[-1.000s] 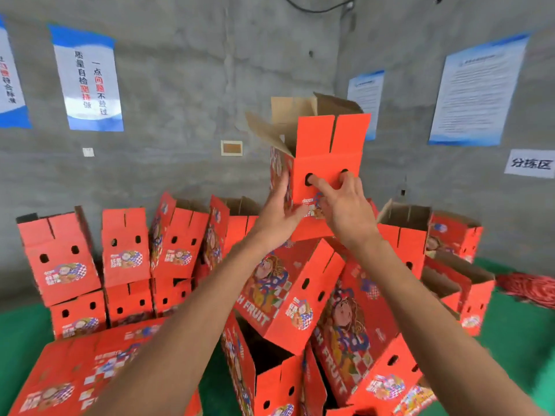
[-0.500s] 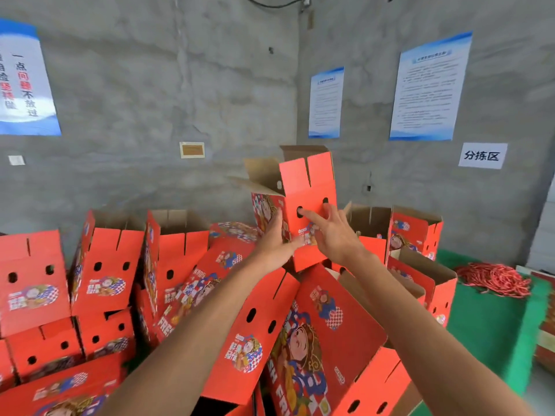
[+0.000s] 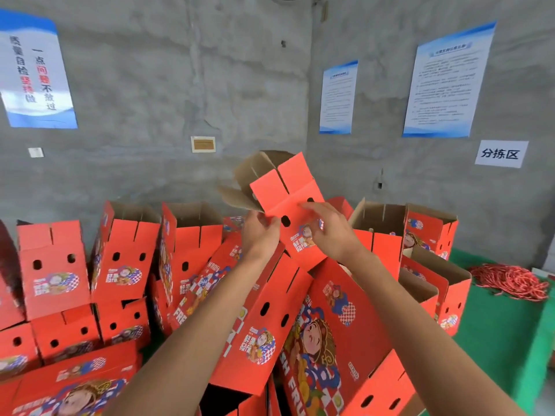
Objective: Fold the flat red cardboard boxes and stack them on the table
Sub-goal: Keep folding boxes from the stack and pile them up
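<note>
Above the pile (image 3: 264, 319), 2 hands, tilted red box (image 3: 288, 190)

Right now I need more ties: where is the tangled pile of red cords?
Head view, far right: the pile of red cords lies on the green table, beside the open red boxes.

Three wall posters (image 3: 449, 81), two hands (image 3: 329, 232).

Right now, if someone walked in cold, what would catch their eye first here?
Probably the folded red box held up at centre, tilted, its top flaps open, with the left hand and right hand on it. Below lies the jumbled heap of red boxes, and a coil of red cord at right.
</note>
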The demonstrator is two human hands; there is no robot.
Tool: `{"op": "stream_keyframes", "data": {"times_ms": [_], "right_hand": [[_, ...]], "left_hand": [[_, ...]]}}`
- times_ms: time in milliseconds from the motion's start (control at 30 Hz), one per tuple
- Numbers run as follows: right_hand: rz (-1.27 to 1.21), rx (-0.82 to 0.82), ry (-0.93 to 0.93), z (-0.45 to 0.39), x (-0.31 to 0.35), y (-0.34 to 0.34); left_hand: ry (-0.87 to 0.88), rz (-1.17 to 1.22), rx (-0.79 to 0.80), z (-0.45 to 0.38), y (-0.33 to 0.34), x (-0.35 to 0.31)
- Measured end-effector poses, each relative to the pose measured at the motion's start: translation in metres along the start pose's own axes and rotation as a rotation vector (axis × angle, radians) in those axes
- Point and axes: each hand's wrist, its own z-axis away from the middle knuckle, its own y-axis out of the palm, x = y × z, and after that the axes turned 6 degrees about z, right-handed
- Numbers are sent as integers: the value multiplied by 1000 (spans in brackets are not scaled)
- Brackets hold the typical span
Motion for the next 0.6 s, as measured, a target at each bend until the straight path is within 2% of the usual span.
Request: {"op": "stream_keyframes", "data": {"times_ms": [100, 233, 400, 500, 600], "right_hand": [[17, 1, 51, 5, 10, 10], [18, -129, 123, 18, 43, 21], [-167, -228, -59, 46, 125, 68], [-269, -136, -96, 69, 180, 129], [-322, 78, -21, 100, 220, 204]], "left_hand": [[-67, 39, 84, 9, -19, 5], [-140, -16, 178, 19, -51, 7], [-86, -117, 217, 40, -133, 21], [-22, -281, 168, 59, -210, 45], [-104, -382, 80, 86, -294, 81]]}}
